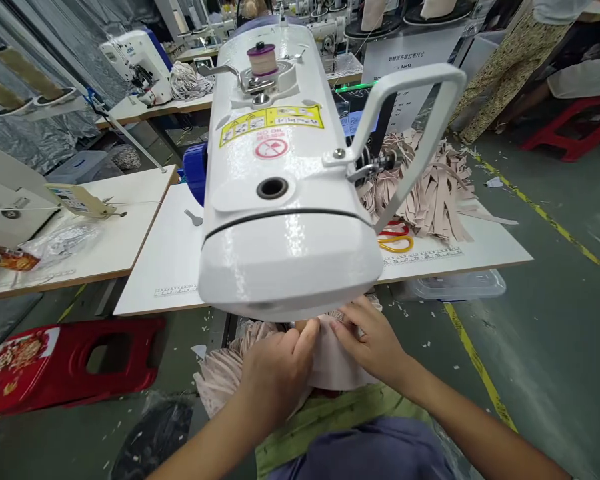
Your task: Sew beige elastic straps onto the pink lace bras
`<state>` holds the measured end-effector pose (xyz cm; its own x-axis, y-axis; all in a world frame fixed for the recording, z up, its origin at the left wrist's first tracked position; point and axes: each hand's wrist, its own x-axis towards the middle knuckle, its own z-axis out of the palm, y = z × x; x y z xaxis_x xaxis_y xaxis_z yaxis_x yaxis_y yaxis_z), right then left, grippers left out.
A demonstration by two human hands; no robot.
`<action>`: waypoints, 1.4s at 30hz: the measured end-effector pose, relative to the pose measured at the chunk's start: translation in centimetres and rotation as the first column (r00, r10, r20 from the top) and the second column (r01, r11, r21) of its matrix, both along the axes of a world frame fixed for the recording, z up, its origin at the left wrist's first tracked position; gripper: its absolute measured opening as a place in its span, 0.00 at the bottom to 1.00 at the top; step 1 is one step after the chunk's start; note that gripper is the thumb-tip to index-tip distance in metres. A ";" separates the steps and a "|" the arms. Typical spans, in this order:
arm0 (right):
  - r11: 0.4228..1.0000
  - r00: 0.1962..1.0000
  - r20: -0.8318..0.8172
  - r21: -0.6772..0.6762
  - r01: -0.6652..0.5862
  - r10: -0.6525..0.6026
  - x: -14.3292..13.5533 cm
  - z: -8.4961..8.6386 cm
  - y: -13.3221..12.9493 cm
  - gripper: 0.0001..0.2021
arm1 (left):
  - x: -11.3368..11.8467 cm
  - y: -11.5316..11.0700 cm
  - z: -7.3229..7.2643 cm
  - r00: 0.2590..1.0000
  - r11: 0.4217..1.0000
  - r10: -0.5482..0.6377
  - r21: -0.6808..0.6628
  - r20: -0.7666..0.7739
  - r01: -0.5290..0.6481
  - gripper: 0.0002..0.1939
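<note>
Just below the front of a white sewing machine (290, 267), both my hands are on a pale pink fabric piece (337, 360). My left hand (283, 363) is closed, thumb and fingers pinching the fabric's left upper edge. On the upper right side of the same piece, my right hand (373, 337) is bent inward, its thumb and fingers closed on the cloth. The machine head hides the needle area and the far fingertips. A bunch of gathered pale pink fabric (225, 370) hangs left of my left hand.
Pink fabric strips (430, 190) are heaped on the white table (495, 243) at right, beside yellow-handled scissors (397, 245). A red stool (125, 360) stands at left. A clear plastic box (460, 285) sits under the table. More sewing machines (135, 63) stand behind.
</note>
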<state>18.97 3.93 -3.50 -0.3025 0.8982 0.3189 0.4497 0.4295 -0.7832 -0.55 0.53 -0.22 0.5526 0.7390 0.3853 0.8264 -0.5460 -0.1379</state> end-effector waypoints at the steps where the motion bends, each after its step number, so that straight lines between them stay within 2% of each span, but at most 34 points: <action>1: 1.000 1.000 0.001 0.016 -0.003 0.003 0.0 0.4 0.5 0.15 | 0.2 -0.1 0.0 1.000 1.000 0.014 0.000 0.001 -0.014 0.15; 4: 0.999 0.999 -0.006 -0.002 -0.043 0.043 0.1 1.3 1.8 0.14 | 0.8 -0.4 -0.1 0.999 0.999 0.050 -0.004 0.006 -0.050 0.15; 10: 0.986 0.984 -0.087 -0.055 -0.159 0.154 -0.1 1.9 3.9 0.13 | 1.9 -0.5 0.0 0.988 0.989 0.146 -0.007 0.039 -0.146 0.14; 18: 0.951 0.953 -0.032 -0.056 -0.303 0.301 -0.1 3.4 5.6 0.14 | 2.2 -0.5 0.1 0.982 0.983 0.183 0.005 0.034 -0.184 0.13; 26: 0.941 0.945 -0.016 -0.089 -0.327 0.327 -0.3 3.2 6.0 0.12 | 2.4 -0.7 0.0 0.979 0.979 0.200 0.027 0.042 -0.201 0.11; 35: 0.945 0.949 0.012 -0.097 -0.313 0.315 0.3 2.8 5.8 0.16 | 2.1 -1.1 -0.9 0.976 0.976 0.219 0.011 -0.010 -0.219 0.19; 38: 0.960 0.964 0.010 -0.100 -0.262 0.265 0.6 2.2 5.6 0.16 | 2.2 -1.0 -0.7 0.978 0.977 0.211 0.013 0.013 -0.211 0.17; 42: 0.961 0.961 -0.029 -0.026 -0.276 0.276 0.3 2.1 5.2 0.16 | 1.7 -0.8 -0.1 0.979 0.981 0.187 0.033 0.078 -0.190 0.15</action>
